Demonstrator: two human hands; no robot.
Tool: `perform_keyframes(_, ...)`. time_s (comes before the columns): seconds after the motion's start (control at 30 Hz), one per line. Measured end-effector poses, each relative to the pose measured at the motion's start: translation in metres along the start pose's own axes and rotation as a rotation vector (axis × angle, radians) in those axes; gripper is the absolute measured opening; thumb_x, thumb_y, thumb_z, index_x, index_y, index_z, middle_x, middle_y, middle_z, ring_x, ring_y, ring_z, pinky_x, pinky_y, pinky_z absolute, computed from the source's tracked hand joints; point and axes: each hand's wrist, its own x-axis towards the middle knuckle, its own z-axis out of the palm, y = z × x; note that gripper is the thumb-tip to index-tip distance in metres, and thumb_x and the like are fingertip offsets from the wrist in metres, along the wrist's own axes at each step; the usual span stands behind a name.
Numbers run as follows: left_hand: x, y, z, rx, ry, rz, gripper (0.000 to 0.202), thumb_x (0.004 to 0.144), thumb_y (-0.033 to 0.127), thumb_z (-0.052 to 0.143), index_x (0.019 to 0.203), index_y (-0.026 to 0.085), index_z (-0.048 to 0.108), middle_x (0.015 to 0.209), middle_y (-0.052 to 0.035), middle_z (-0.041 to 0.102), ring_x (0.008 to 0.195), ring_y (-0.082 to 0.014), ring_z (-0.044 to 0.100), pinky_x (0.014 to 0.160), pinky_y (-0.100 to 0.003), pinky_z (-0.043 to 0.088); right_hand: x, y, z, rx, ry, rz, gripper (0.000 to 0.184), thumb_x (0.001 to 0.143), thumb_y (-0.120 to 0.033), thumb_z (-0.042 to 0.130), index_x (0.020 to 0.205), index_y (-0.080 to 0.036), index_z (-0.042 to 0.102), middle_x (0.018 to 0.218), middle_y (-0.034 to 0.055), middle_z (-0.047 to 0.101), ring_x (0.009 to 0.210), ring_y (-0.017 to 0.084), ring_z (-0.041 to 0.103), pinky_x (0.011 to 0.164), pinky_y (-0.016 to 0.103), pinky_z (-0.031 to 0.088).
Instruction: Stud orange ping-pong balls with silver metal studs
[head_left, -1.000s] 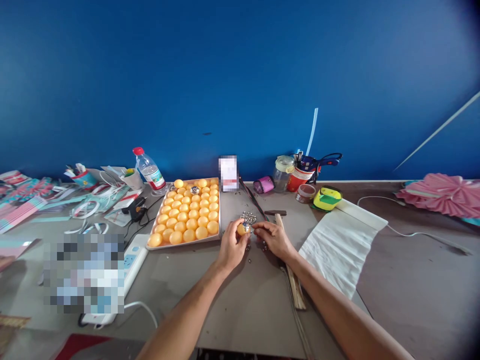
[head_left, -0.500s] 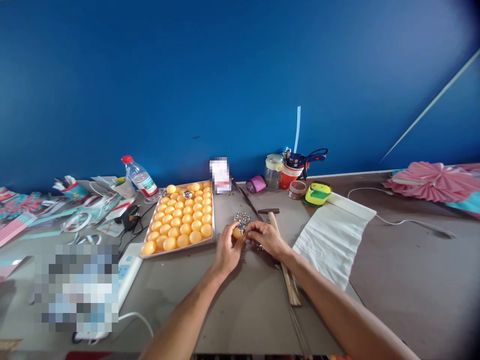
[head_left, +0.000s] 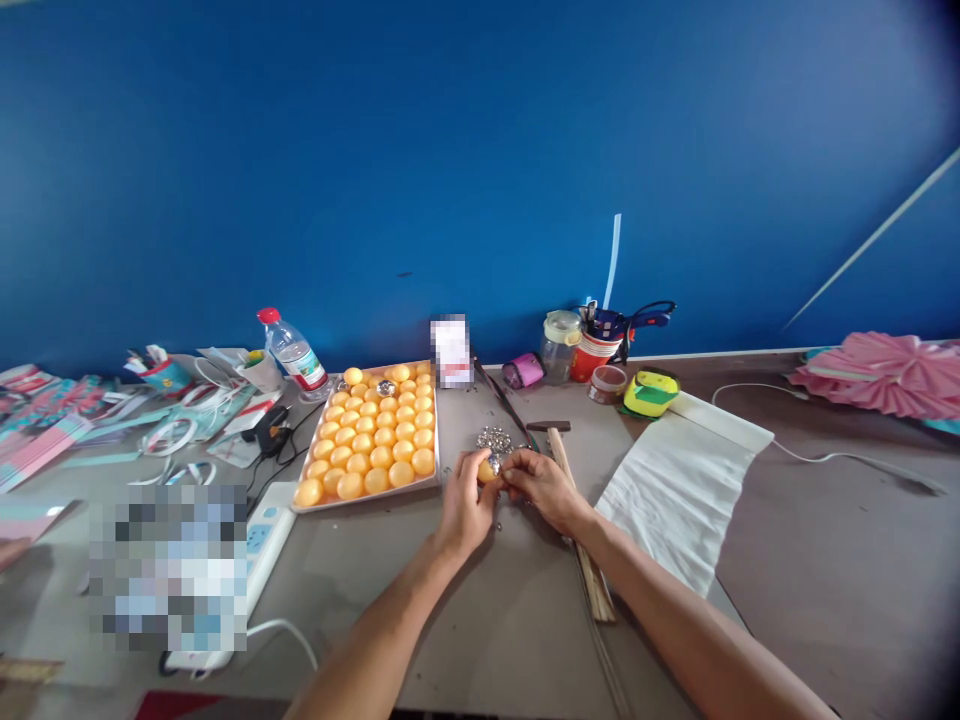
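My left hand [head_left: 466,505] is closed around an orange ping-pong ball [head_left: 487,472], which has a silvery patch on its upper right side. Pinched fingers of my right hand [head_left: 546,490] are up against the right side of that ball; whatever small thing they hold is hidden. Just beyond both hands lies a loose heap of small shiny silver pieces [head_left: 493,438]. To the left, a shallow white tray [head_left: 375,502] holds many orange balls in rows, and a silver-covered ball [head_left: 386,388] sits on them near the back.
A hammer [head_left: 559,450] lies right of my hands, beside a white cloth [head_left: 675,500]. Along the wall stand a glass jar [head_left: 560,350], red cups [head_left: 595,358] and a yellow-green object [head_left: 651,392]. A bottle [head_left: 296,358] and power strip [head_left: 262,530] are left.
The camera view has shifted a little, so everything sits further right. The ball has turned in my left hand, and its silvery patch shows more now. My right fingers stay close to it.
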Motion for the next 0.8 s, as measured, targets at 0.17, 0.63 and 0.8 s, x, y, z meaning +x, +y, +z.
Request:
perform_keyframes(0.17,-0.001,-0.001,0.000,0.023,-0.018,-0.020,0.033,0.082,0.013,0.051,0.114,0.016,0.048,0.101,-0.0095,0.056,0.095,-0.0194,0.055,0.084,-0.036,0.048,-0.001,0.004,0.003,-0.014,0.035,0.057,0.010,0.071,-0.028,0.056,0.069,-0.019,0.052,0.056,-0.0034,0.057,0.050,0.011,0.049,0.050,0.024,0.037)
perform_keyframes(0.63,0.009,0.005,-0.011,-0.020,0.059,-0.002,0.032,0.085,0.023,0.051,0.116,0.018,0.047,0.108,-0.0114,0.055,0.102,-0.0209,0.053,0.087,-0.036,0.046,0.000,-0.011,-0.007,-0.353,0.068,-0.173,0.008,0.076,-0.025,0.055,0.081,-0.019,0.057,0.072,0.0008,0.062,0.063,0.013,0.054,0.060,0.027,0.042)
perform_keyframes(0.8,0.011,-0.002,-0.014,-0.028,0.118,-0.110,0.033,0.086,0.024,0.050,0.117,0.017,0.046,0.111,-0.0118,0.054,0.101,-0.0201,0.054,0.085,-0.034,0.047,-0.003,-0.007,-0.016,-1.020,-0.148,-0.481,0.011,0.078,-0.020,0.057,0.087,-0.020,0.064,0.083,0.0060,0.065,0.082,0.020,0.056,0.080,0.035,0.035)
